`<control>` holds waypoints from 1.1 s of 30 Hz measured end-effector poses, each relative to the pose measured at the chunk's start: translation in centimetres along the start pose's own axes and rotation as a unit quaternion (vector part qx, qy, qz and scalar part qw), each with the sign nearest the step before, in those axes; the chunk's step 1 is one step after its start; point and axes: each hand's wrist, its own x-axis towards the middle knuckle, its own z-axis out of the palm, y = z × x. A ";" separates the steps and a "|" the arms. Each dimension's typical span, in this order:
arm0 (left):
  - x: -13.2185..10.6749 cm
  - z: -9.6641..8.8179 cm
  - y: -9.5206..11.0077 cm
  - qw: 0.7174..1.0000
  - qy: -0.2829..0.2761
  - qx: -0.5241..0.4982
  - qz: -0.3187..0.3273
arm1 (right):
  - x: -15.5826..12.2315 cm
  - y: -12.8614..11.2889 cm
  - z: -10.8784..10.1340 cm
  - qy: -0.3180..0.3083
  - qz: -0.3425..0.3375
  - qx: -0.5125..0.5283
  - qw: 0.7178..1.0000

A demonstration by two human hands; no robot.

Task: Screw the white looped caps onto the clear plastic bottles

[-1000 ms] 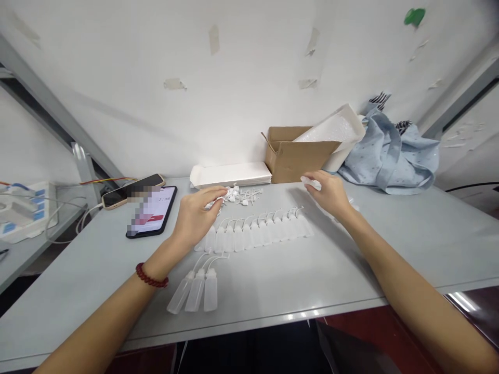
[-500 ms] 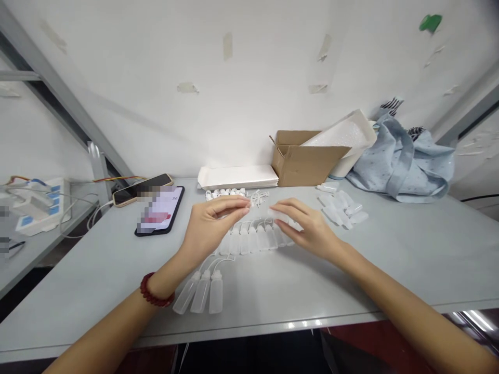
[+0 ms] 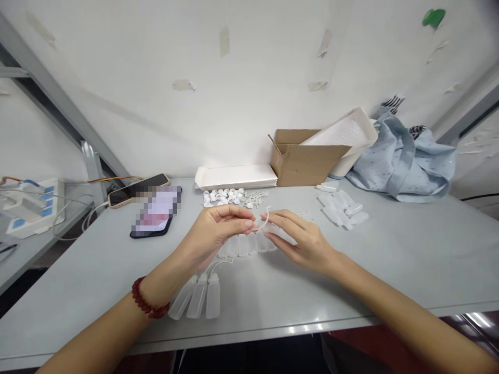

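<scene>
My left hand (image 3: 228, 226) is closed in a pinch, its fingertips at the base of a thin curved white nozzle tube (image 3: 267, 217). Close beside it, my right hand (image 3: 298, 236) has its fingers curled round a translucent plastic bottle (image 3: 281, 232), partly hidden by the fingers. Below and behind both hands runs a row of similar bottles (image 3: 244, 245), several of them covered by the hands. Three more bottles with curved nozzles (image 3: 200, 297) lie nearer the table's front edge, by my left wrist.
White caps (image 3: 222, 197) and loose nozzle tubes (image 3: 255, 198) lie beyond my hands. More bottles (image 3: 343, 208) are piled at right. Behind stand a white flat pack (image 3: 236, 176), a cardboard box (image 3: 312, 165) and a blue bag (image 3: 401, 166). Two phones, one phone (image 3: 156, 213) nearer, lie left.
My hands have drawn together, the right one shifting left with its bottle. The curved nozzle tube now shows between my fingertips. The caps behind my left hand are more exposed.
</scene>
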 end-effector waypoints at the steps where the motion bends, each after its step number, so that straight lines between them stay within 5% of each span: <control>1: 0.0 0.0 0.0 1.000 0.001 -0.002 -0.002 | 0.0 0.0 0.0 0.000 -0.002 0.000 1.000; 16: 0.1 0.1 -0.4 0.998 -0.039 -0.038 -0.018 | 0.2 -0.4 -0.1 -0.029 -0.001 0.015 0.999; 33: 0.1 0.3 -0.6 1.000 -0.001 0.015 0.022 | 0.1 -0.8 -0.1 -0.021 0.001 0.029 0.999</control>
